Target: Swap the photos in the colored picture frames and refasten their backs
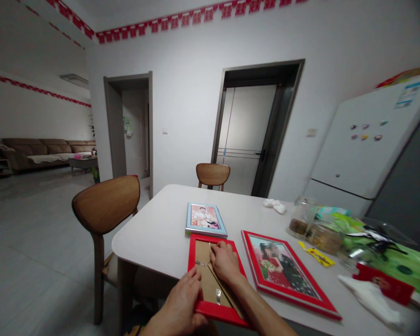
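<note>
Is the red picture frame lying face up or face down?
Face down. The red frame shows its brown cardboard back and a metal clip, not a picture, under the left hand and right hand.

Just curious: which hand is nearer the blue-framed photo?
The right hand, on the red frame just below the photo. The left hand is farther, at that frame's near edge.

Right hand (225,262) is pretty boxed in on the right by the big red-framed photo (283,275), with the pale blue-framed photo (206,220) just ahead. Easiest way past is the left side of the white rounded tabletop (143,242). The glass jars (302,217) further right look like a crowded spot, I think.
</note>
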